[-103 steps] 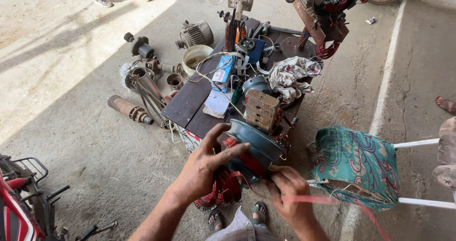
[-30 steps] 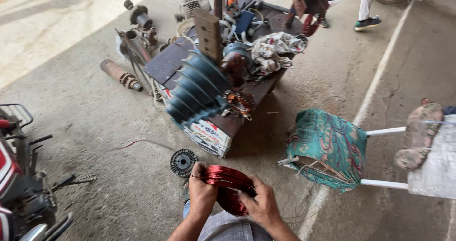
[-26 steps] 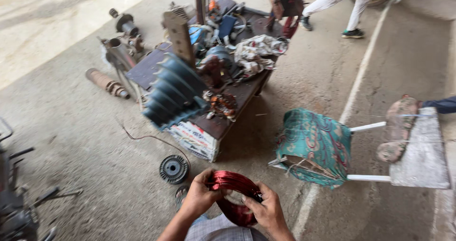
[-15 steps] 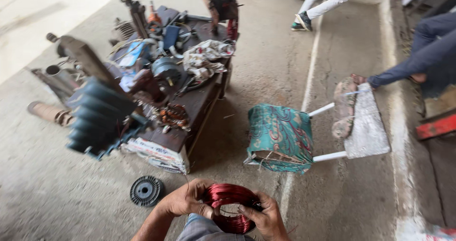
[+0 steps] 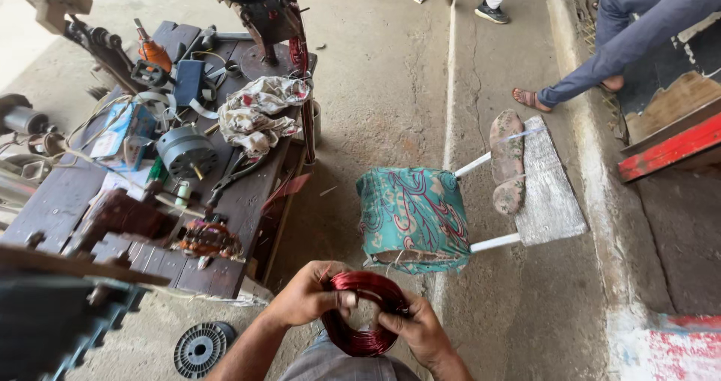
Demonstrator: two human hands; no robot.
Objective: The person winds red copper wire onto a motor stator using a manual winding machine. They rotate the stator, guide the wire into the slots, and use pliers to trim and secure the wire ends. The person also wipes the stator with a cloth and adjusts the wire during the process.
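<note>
Mostly the view is filled by the low dark workbench [image 5: 248,201] on the left, which is crowded with a small grey motor [image 5: 185,151], a crumpled patterned rag [image 5: 259,111], pliers [image 5: 229,177] and a wound copper armature [image 5: 208,240] near its front edge. Next in size is the stool with a teal patterned cover [image 5: 413,216], lying on its side on the concrete floor [image 5: 390,73], just beyond the hands. Another person's leg in blue trousers [image 5: 631,36] reaches in at the upper right.

Lower down, the left hand [image 5: 308,297] and the right hand [image 5: 417,330] both close around the coil of red enamelled wire [image 5: 364,321], held over the person's lap, the left pinching its top side and the right gripping its lower right side. A black ribbed disc [image 5: 199,349] lies on the floor just beside the left forearm.

I judge the loops could spring apart and tangle if one grip loosens, because nothing visible ties the turns together.
</note>
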